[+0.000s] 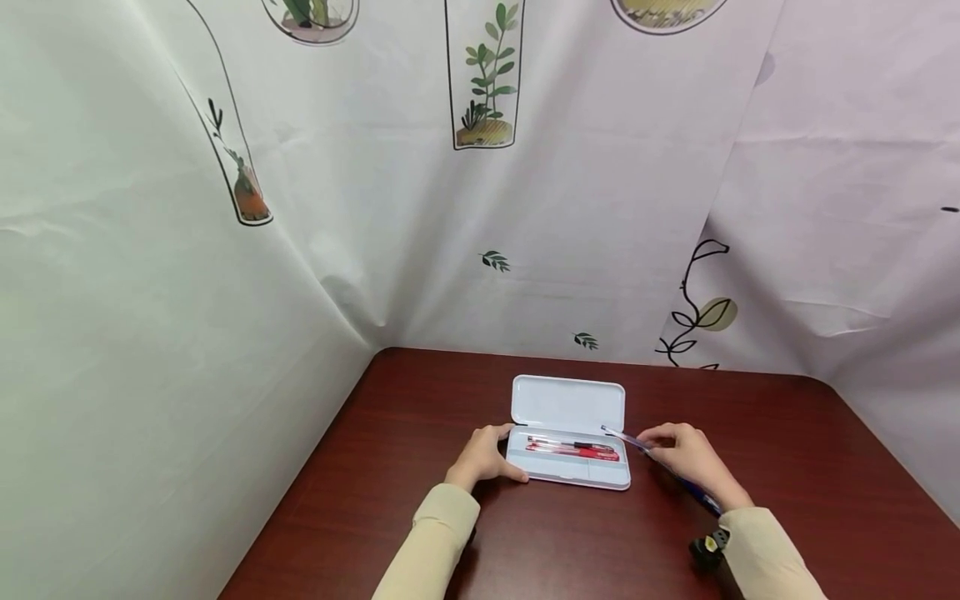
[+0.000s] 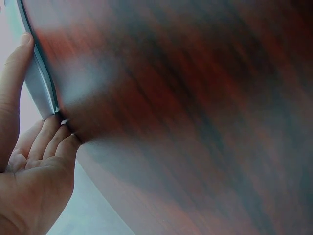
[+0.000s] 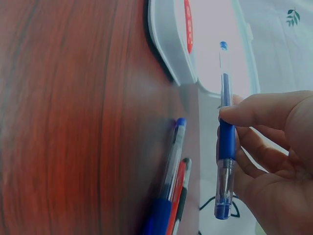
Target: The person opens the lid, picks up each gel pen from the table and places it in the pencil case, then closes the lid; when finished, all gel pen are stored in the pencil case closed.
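A white pencil case [image 1: 547, 480] lies on the table with its lid [image 1: 567, 402] raised at the back. My left hand [image 1: 482, 455] holds its left end, thumb at the front corner and fingers at the back one; the left wrist view shows the thumb [image 2: 17, 68] against the case's edge. A red pen [image 1: 592, 454] and a pen with a black grip [image 1: 588, 445] lie in the rear compartment. My right hand [image 1: 692, 454] pinches a clear-barrelled blue pen [image 3: 226, 139] between thumb and fingers, its tip end reaching towards the case's right side.
Beside the case, under the right hand, another blue pen [image 3: 171, 166], a red pen [image 3: 179, 196] and a black pen [image 3: 185, 193] lie on the dark red wooden table [image 1: 585, 550]. A small black object [image 1: 708, 550] is at the right sleeve. Patterned white cloth [image 1: 600, 208] hangs behind.
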Motion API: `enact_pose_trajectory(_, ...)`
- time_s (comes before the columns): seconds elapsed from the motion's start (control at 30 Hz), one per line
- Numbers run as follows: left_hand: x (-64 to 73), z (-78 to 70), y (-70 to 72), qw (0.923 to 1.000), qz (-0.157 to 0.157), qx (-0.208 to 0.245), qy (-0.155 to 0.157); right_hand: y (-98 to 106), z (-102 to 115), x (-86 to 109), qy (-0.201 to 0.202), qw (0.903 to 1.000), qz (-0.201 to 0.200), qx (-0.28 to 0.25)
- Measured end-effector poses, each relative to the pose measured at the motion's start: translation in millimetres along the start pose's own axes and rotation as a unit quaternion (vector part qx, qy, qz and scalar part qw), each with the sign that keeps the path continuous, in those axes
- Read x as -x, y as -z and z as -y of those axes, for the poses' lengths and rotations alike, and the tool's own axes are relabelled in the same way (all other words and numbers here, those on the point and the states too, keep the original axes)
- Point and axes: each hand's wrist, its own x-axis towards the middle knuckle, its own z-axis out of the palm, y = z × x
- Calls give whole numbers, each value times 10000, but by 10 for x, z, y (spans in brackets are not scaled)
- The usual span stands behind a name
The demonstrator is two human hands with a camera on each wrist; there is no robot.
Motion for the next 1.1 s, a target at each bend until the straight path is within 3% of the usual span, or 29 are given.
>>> enact_pose_trajectory(0.2, -3, -5, 1, 9999, -36, 44, 89, -78, 58, -43, 165, 9999, 23, -20)
enact_pose_trajectory(0.53, -3, -14, -4, 9999, -38, 27, 105, -172, 133, -97, 113, 9996, 212, -149)
enact_pose_trajectory(0.73, -4, -20, -4, 9999, -23, 38, 131, -222, 162, -125, 324, 9991, 238, -130)
enact_pose_trajectory(1.1, 7, -47, 15, 9999, -37, 55, 126, -222, 212, -147, 492, 9983, 308, -110)
